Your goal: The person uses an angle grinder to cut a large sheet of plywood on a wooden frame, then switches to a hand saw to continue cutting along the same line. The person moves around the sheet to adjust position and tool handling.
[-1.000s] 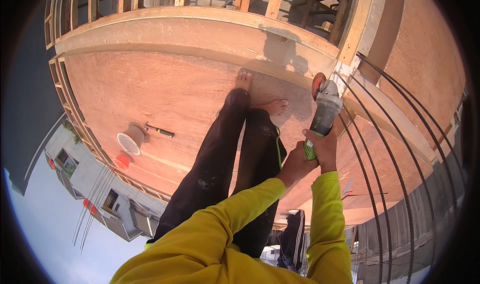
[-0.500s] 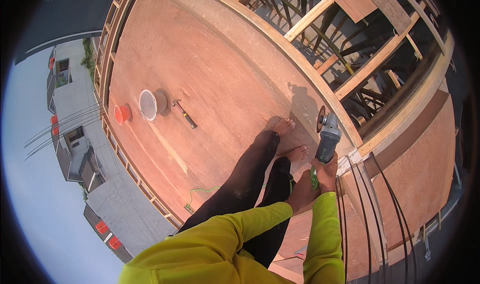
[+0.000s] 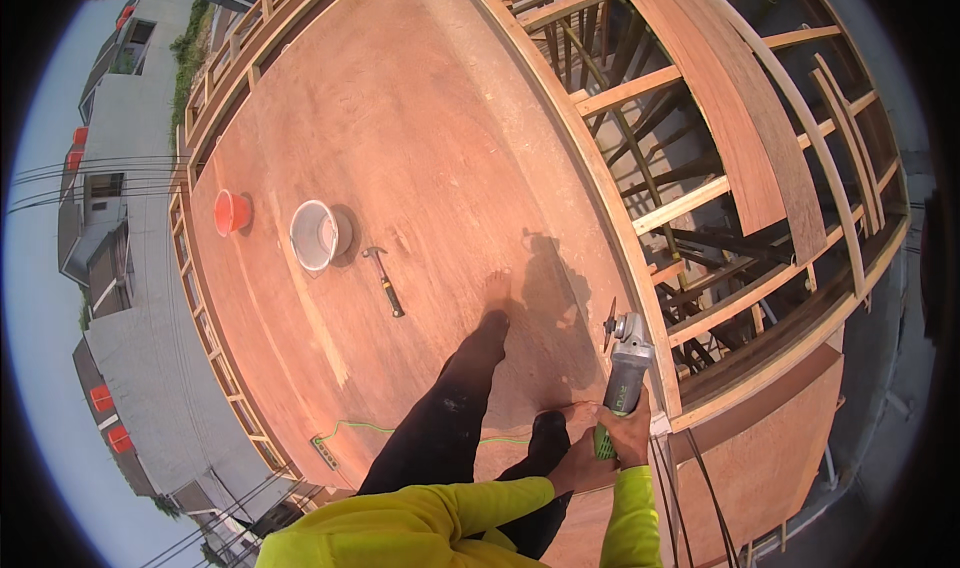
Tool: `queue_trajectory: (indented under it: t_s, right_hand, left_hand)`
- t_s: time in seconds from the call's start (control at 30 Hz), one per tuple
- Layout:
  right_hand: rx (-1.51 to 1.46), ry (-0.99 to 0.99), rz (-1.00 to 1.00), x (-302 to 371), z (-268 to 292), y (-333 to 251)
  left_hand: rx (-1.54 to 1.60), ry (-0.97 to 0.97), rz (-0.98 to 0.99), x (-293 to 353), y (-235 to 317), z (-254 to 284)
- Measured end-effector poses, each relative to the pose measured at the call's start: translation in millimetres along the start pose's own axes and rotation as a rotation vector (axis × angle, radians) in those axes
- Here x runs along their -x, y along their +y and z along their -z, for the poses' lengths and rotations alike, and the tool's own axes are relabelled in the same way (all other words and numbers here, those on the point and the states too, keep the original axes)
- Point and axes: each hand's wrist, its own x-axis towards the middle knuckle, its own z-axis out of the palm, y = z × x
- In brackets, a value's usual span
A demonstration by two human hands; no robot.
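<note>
- Angle grinder (image 3: 627, 376): we hold it above the near right corner of the plywood deck (image 3: 400, 148), disc end pointing away from us.
- Our right hand (image 3: 630, 434) grasps its body, forearm straight.
- Our left hand (image 3: 578, 466) closes around its green rear end, forearm slanting rightward.
- Along the deck's right edge we face open timber framing (image 3: 690, 206); dark rods (image 3: 716, 490) stand beside our right sleeve.
- Toward the left edge: hammer (image 3: 384, 283), pale bucket (image 3: 318, 236), red bucket (image 3: 233, 212).
</note>
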Motion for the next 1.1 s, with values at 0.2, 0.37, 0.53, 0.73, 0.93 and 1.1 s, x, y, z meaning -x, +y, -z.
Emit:
queue_trajectory:
  t_s: [0.2, 0.37, 0.53, 0.73, 0.93, 1.1]
  right_hand:
    - [0.150, 0.059, 0.104, -59, -81, -85]
    - [0.079, 0.082, 0.139, -117, -148, -205]
    - [0.093, 0.070, 0.187, -170, -187, -295]
    - [0.185, 0.002, 0.172, -233, -225, -368]
    - [0.232, -0.113, 0.142, -305, -297, -453]
    - [0.306, -0.110, 0.221, -344, -351, -535]
  left_hand:
    - [-0.033, 0.077, -0.145, -28, 96, 97]
    - [-0.179, -0.013, -0.124, -77, 183, 194]
    - [-0.296, -0.073, -0.256, -110, 271, 303]
    - [-0.177, 0.458, -0.024, -111, 372, 502]
    - [-0.378, 0.973, 0.280, -19, 294, 680]
    - [-0.503, 0.893, 0.595, 59, 291, 719]
